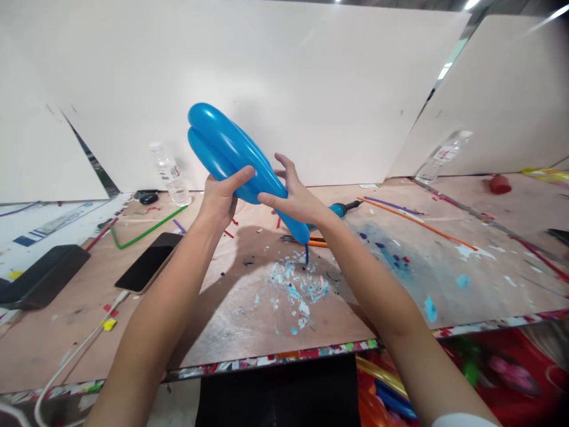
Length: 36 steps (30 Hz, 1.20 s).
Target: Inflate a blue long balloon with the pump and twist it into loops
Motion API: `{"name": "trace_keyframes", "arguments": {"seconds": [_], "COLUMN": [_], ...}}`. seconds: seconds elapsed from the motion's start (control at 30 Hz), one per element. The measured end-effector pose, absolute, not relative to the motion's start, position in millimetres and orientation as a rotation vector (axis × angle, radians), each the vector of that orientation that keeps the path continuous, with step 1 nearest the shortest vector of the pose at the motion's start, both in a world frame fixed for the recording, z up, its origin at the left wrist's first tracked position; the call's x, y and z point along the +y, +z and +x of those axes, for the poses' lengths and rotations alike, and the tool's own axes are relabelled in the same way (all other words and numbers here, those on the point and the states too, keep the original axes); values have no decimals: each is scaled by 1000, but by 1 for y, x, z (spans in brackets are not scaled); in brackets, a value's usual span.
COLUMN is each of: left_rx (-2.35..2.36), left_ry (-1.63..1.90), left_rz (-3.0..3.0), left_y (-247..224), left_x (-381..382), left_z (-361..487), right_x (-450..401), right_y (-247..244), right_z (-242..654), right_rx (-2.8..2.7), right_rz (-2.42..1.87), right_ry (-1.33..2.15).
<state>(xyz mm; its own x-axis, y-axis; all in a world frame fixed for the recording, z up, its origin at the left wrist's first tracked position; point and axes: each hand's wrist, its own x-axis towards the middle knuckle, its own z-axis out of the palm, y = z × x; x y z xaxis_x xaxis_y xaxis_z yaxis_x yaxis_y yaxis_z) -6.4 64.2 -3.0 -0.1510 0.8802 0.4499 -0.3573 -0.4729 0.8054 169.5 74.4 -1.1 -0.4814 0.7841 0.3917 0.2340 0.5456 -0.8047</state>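
Note:
A bundle of long blue balloon loops [240, 148] is held up above the table, tilted from upper left to lower right, its thin uninflated tip hanging at the lower end. My left hand [226, 193] grips the underside of the bundle, thumb across the front and the other fingers hidden behind. Further toward the tip, my right hand [296, 193] holds the balloon between the thumb in front and fingers behind, with the index finger raised.
On the table [249, 320] lie a phone [149, 263], a black box [47, 276], a blue pump-like tool [340, 209], an orange-handled tool [317, 241] and thin balloons [418, 223]. Bottles [171, 175] stand near the white panel [288, 77].

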Motion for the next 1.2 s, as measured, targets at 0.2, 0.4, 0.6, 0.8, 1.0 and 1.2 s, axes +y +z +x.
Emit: {"name": "trace_keyframes", "arguments": {"seconds": [0.2,0.4,0.6,0.8,1.0,1.2], "left_rx": [638,616,686,795,837,951], "left_ry": [1567,1489,1694,1855,1904,1965], "left_rz": [1257,1329,1360,1328,1306,1002], "left_y": [-2,-2,-4,-13,-12,-14], "left_x": [63,58,60,67,63,58], "left_z": [-26,-35,-29,-18,-7,12], "right_x": [68,66,76,72,70,67], "right_y": [-6,-21,-8,-4,-7,-14], "right_z": [177,162,170,169,163,152], "right_rx": [-1940,-1761,-2246,-2303,-2347,-2192], "right_rz": [-644,-467,-780,-943,-1122,-1433], "right_ry": [1974,2207,1462,874,211,-249]}}
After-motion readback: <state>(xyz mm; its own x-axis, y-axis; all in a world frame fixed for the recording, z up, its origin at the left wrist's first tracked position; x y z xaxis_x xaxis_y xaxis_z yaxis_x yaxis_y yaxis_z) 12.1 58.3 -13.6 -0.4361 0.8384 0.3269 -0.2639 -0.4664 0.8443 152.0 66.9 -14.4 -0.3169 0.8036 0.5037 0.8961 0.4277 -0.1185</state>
